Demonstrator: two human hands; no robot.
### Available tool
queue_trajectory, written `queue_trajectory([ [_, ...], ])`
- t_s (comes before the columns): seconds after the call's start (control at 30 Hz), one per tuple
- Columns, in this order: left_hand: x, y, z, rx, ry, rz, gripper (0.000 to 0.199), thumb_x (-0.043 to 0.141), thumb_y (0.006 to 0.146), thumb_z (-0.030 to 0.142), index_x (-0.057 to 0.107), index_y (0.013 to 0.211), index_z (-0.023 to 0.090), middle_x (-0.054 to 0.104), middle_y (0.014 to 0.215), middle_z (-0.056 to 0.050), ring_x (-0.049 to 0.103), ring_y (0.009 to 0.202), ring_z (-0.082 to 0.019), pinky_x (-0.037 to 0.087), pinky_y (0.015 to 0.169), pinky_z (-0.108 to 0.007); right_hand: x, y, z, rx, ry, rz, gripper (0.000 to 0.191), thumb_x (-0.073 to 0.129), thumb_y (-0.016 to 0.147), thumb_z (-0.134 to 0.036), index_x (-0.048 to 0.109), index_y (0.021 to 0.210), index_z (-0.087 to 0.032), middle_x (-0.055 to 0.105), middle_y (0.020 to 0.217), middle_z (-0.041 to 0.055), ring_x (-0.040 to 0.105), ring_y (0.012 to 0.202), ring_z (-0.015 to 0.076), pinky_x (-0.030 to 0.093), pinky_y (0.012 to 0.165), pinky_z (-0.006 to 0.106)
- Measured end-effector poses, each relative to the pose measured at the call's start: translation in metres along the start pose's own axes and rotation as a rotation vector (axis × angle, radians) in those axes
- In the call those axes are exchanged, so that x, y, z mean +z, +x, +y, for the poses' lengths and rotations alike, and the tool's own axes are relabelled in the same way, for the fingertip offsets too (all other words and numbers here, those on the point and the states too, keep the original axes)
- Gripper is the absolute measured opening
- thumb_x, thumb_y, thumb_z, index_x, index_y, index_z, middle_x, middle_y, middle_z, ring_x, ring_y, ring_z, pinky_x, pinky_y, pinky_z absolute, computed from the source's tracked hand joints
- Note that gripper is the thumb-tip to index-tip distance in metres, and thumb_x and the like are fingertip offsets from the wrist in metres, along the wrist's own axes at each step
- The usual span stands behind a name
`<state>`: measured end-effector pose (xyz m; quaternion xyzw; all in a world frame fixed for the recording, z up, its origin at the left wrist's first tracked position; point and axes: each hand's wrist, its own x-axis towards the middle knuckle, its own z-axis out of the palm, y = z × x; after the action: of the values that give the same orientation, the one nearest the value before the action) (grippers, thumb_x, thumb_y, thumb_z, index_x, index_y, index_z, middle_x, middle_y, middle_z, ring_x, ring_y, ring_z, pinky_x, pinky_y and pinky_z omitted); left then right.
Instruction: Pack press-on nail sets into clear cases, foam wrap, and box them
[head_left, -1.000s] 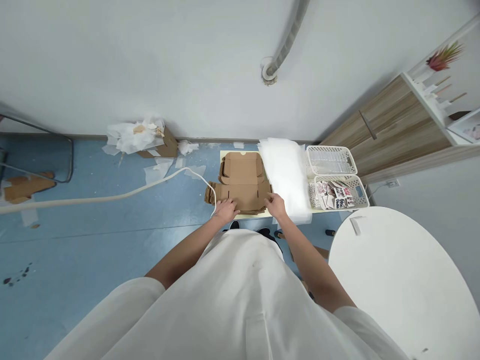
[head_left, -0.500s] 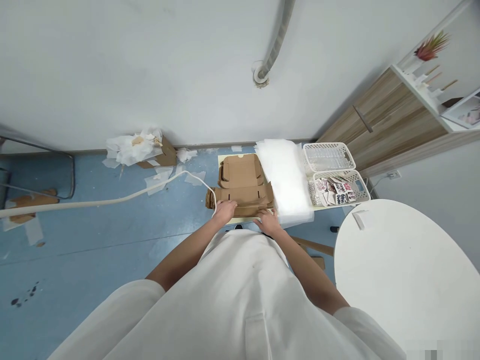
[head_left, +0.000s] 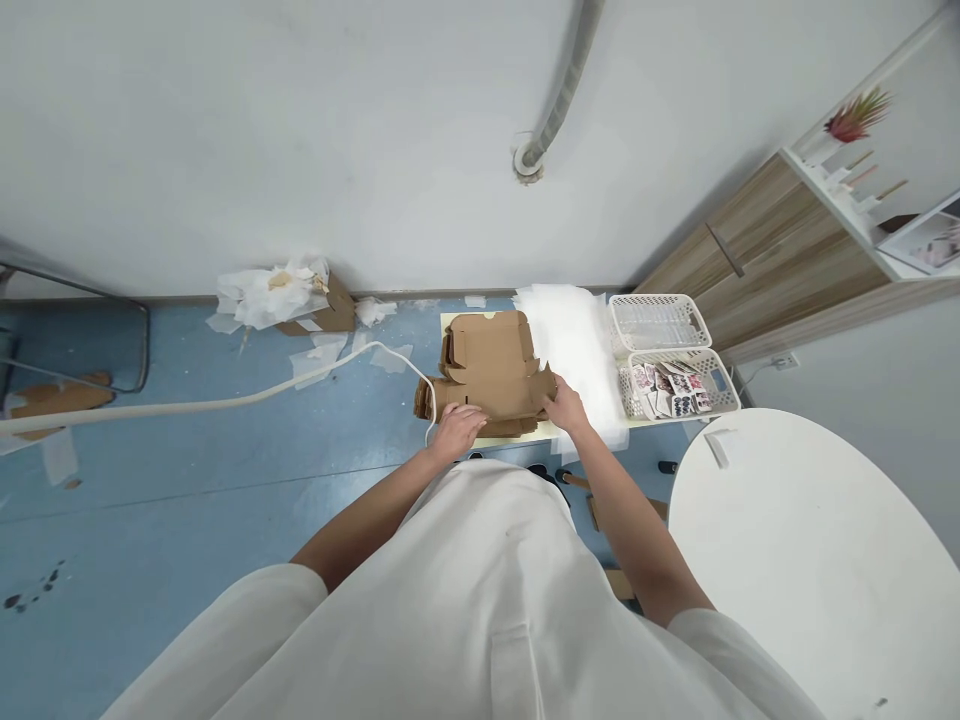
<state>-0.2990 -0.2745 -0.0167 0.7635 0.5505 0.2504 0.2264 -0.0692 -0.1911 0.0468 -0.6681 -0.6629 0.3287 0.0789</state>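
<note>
A flat, partly folded brown cardboard box [head_left: 495, 370] lies on top of a stack of similar box blanks, its back panel spread toward the wall. My left hand [head_left: 459, 430] rests at its front left edge, fingers stretched out over the cardboard. At the right side, my right hand [head_left: 568, 406] is closed on the box's upturned side flap, fingertips partly hidden behind it. A thin white cord [head_left: 420, 370] curves down beside the stack's left end, close to my left hand.
White foam sheets [head_left: 574, 350] lie right of the boxes. Beyond them are a white basket with clear packs [head_left: 660, 320] and a white basket with printed cards [head_left: 679, 390]. A round white table [head_left: 810, 540] stands at right. Crumpled wrapping [head_left: 262, 295] lies near the wall.
My right hand has moved from the box's front edge up and right to its side flap. The front edge has been laid flatter, and my left hand has shifted slightly right.
</note>
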Motion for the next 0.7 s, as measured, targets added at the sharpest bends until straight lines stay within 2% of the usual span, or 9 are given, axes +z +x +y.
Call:
queue_trajectory([
  [0.07,-0.003,-0.003,0.002,-0.021,-0.036,0.016,0.024,0.041,0.088,0.031,0.064,0.089,0.023,0.068,0.095,-0.004,0.055,0.107,-0.020,0.032,0.095,-0.041,0.000,-0.003,0.001,-0.041,-0.052,0.036,0.065,0.047,0.074,-0.020,0.032,0.137,-0.024,0.064,0.106,0.0066,0.062,0.085,0.0211,0.048,0.073,0.032],
  [0.17,-0.011,-0.004,0.001,-0.137,-0.050,0.118,0.027,0.050,0.082,0.039,0.061,0.100,0.022,0.060,0.115,-0.008,0.048,0.117,-0.024,0.031,0.099,-0.044,-0.002,-0.009,0.004,-0.094,-0.079,0.139,0.066,0.044,0.073,-0.015,0.032,0.137,-0.023,0.063,0.108,0.0071,0.061,0.086,0.0206,0.047,0.075,0.033],
  [0.23,-0.016,-0.002,-0.003,-0.292,-0.058,0.228,0.045,0.056,0.078,0.040,0.051,0.118,0.020,0.048,0.130,-0.012,0.039,0.124,-0.027,0.030,0.101,-0.045,-0.003,-0.013,0.007,-0.118,-0.063,0.188,0.062,0.042,0.074,-0.015,0.036,0.135,-0.021,0.063,0.108,0.0085,0.060,0.086,0.0206,0.047,0.077,0.033],
  [0.3,-0.019,0.002,-0.009,-0.482,-0.091,0.290,0.067,0.060,0.073,0.038,0.035,0.132,0.017,0.038,0.137,-0.016,0.032,0.129,-0.029,0.030,0.102,-0.047,-0.003,-0.017,0.012,-0.134,-0.031,0.224,0.058,0.040,0.075,-0.016,0.040,0.133,-0.018,0.063,0.107,0.0098,0.060,0.085,0.0204,0.047,0.077,0.034],
  [0.4,-0.022,0.007,-0.017,-0.683,-0.148,0.200,0.085,0.066,0.067,0.034,0.022,0.137,0.014,0.041,0.133,-0.020,0.032,0.128,-0.034,0.030,0.100,-0.051,-0.002,-0.023,0.022,-0.133,0.048,0.295,0.054,0.038,0.077,-0.018,0.043,0.131,-0.017,0.064,0.105,0.0110,0.059,0.080,0.0187,0.047,0.077,0.035],
  [0.47,-0.021,0.008,-0.017,-0.719,-0.146,0.137,0.088,0.070,0.064,0.035,0.025,0.136,0.014,0.047,0.128,-0.020,0.034,0.125,-0.038,0.029,0.098,-0.055,-0.003,-0.029,0.029,-0.122,0.122,0.350,0.053,0.038,0.079,-0.022,0.044,0.131,-0.016,0.063,0.107,0.0115,0.059,0.077,0.0169,0.048,0.075,0.034],
  [0.57,-0.018,0.007,-0.010,-0.734,-0.169,0.159,0.087,0.073,0.060,0.038,0.031,0.133,0.014,0.050,0.126,-0.020,0.034,0.125,-0.038,0.028,0.098,-0.056,-0.009,-0.038,0.036,-0.115,0.211,0.455,0.050,0.038,0.081,-0.026,0.045,0.130,-0.015,0.062,0.108,0.0117,0.059,0.082,0.0162,0.048,0.076,0.032],
  [0.63,-0.013,0.007,-0.004,-0.754,-0.292,0.184,0.085,0.073,0.061,0.038,0.031,0.132,0.015,0.054,0.122,-0.018,0.042,0.121,-0.034,0.034,0.097,-0.051,-0.014,-0.045,0.040,-0.111,0.236,0.559,0.049,0.038,0.082,-0.028,0.046,0.128,-0.015,0.061,0.109,0.0118,0.058,0.089,0.0169,0.047,0.079,0.032],
  [0.7,-0.007,0.010,0.003,-0.736,-0.523,0.166,0.075,0.069,0.067,0.036,0.034,0.129,0.015,0.060,0.113,-0.015,0.055,0.108,-0.028,0.042,0.091,-0.045,-0.018,-0.053,0.044,-0.092,0.248,0.674,0.048,0.038,0.083,-0.029,0.047,0.128,-0.016,0.060,0.112,0.0124,0.057,0.097,0.0182,0.046,0.082,0.033],
])
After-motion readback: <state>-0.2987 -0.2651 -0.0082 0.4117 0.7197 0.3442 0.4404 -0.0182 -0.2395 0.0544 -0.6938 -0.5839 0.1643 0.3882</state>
